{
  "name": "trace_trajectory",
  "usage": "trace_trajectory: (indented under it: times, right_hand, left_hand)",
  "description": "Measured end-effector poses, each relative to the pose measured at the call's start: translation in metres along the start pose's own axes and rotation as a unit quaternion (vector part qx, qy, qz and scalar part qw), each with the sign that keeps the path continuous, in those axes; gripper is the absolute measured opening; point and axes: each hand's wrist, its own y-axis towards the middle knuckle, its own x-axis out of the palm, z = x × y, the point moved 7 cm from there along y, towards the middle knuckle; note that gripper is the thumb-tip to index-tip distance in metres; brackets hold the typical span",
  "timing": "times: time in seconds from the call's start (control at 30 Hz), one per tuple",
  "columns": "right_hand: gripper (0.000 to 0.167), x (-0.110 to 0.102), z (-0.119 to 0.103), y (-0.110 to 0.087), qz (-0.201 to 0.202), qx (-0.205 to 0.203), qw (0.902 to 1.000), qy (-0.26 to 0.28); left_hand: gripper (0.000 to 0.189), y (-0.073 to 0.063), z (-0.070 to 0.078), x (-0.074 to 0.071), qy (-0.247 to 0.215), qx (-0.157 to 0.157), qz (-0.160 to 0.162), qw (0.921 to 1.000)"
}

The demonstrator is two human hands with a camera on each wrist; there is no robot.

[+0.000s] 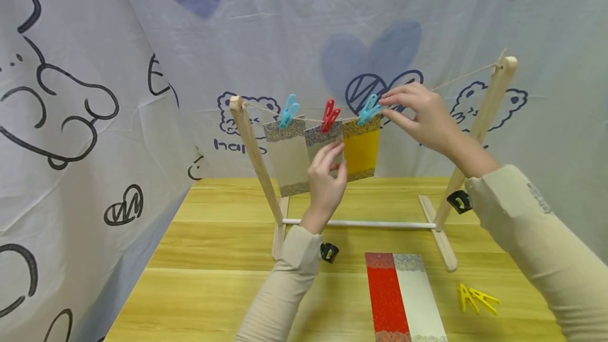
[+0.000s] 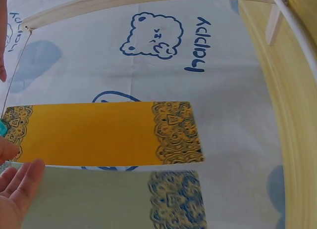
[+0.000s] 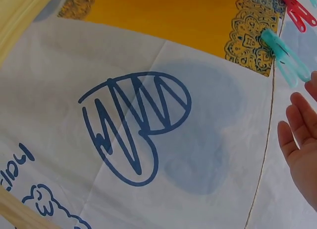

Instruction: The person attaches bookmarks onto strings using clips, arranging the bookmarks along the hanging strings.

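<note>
Three patterned-edge cards hang from a string: a cream card [image 1: 287, 160], a greyish card [image 1: 328, 140] and an orange-yellow card [image 1: 362, 148]. A blue clothespin [image 1: 288, 112] clips the cream one, a red clothespin [image 1: 330, 116] the greyish one, and another blue clothespin [image 1: 370, 110] the orange-yellow one. My left hand [image 1: 328, 186] is raised in front of the greyish card, fingers loosely bent, and hides part of it. Beside the right-hand blue clothespin is my right hand [image 1: 420, 112]; in the right wrist view its fingertips [image 3: 295, 103] are just apart from the clip's handles.
The string runs between two wooden posts [image 1: 491, 102], joined below by a white rod [image 1: 380, 224]. On the wooden table [image 1: 214, 278] lie a red card [image 1: 387, 294], a white card [image 1: 420, 294] and two yellow clothespins [image 1: 467, 298]. A printed cloth [image 1: 285, 30] hangs behind.
</note>
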Motion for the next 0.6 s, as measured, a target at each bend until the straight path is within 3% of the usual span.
trace_trajectory:
  times: [0.27, 0.6]
  right_hand:
    - [0.031, -0.008, -0.007, -0.011, 0.035, -0.019, 0.9992, 0.008]
    - [0.033, -0.016, -0.001, -0.038, 0.058, -0.003, 0.9982, 0.017]
  left_hand:
    - [0.028, -0.013, -0.008, 0.004, 0.011, -0.018, -0.022, 0.9995]
    - [0.025, -0.033, -0.012, 0.009, 0.027, -0.025, -0.048, 0.9982]
